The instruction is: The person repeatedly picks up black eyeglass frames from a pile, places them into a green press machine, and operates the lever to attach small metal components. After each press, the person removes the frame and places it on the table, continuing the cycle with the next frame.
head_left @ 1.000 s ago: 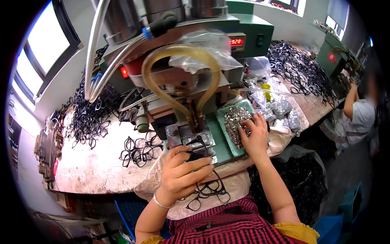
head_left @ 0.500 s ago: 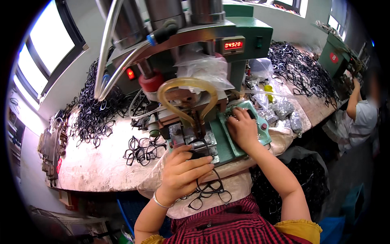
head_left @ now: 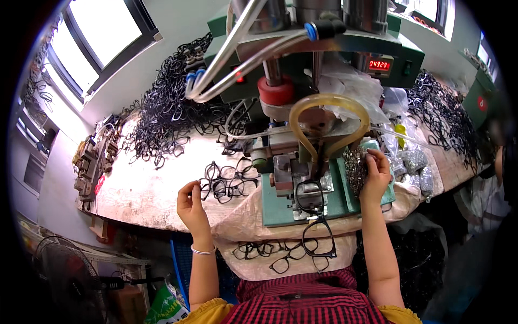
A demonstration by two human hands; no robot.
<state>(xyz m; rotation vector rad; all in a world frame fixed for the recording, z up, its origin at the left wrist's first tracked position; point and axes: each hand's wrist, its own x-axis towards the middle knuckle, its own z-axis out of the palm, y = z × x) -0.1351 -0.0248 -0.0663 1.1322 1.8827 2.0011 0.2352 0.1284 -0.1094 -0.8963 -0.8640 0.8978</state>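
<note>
Left hand [head_left: 190, 208] moved leftward, beside eyeglass frames [head_left: 230, 182]

Yellow sleeves [head_left: 399, 314] — red-black checked apron [head_left: 302, 310]

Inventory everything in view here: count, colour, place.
Press: one, green and steel, centre.
Hose: one, amber, press front.
Display: one, red, upper right.
Spectacle frame: one, black, front of press.
Loose frames: several, black, left of press.
Frame heaps: two, dark, left and right of press.
Lap frames: several, dark, on pale cloth.
Tray: one, green, right of press.
Small parts: countless, silvery, in tray.
Parts bags: several, clear, right of tray.
Worktable: one, pale, around the press.
Windows: several, bright, upper corners.
Fan: one, dark, lower left.
Co-worker: one, pale clothing, right edge.
Apron: one, red-black check, lower centre.
Left hand: one, bare, beside the loose frames.
Right hand: one, bare, at the tray's parts.
</note>
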